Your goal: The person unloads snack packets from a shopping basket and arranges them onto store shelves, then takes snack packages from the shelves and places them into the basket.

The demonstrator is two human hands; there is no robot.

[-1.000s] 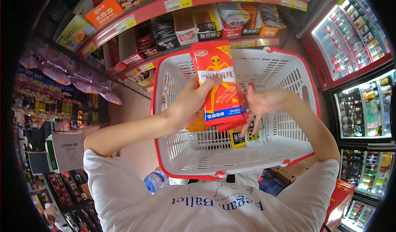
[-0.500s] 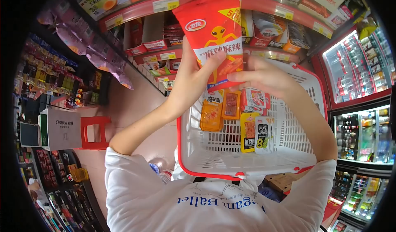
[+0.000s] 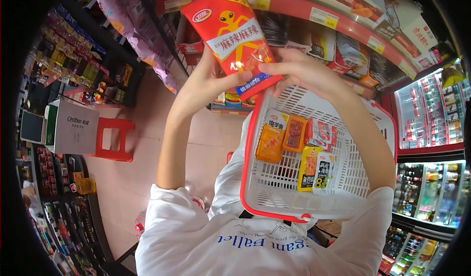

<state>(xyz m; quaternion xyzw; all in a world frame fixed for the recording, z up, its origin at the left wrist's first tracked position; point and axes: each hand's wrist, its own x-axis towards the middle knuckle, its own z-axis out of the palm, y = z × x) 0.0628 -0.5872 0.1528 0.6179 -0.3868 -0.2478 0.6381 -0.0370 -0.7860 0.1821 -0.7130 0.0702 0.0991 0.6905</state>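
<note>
A large red snack packet with a yellow figure printed on it is held up, tilted, in front of the shelf. My left hand grips its lower left side, thumb across the front. On its lower right, my right hand closes with the thumb on the front near the blue strip. Below and to the right, the white basket with a red rim holds an orange packet, a small orange-brown packet, red-and-white packets, a yellow packet and a black-and-white packet.
Store shelves with boxed snacks and price tags run across the top. Pink bags hang at the upper left. A red stool stands beside a white carton on the left. Drinks fridges line the right.
The red packet, held low over the basket earlier, has been raised and moved left. My right hand has come onto it. The basket now appears farther right, with its packets uncovered.
</note>
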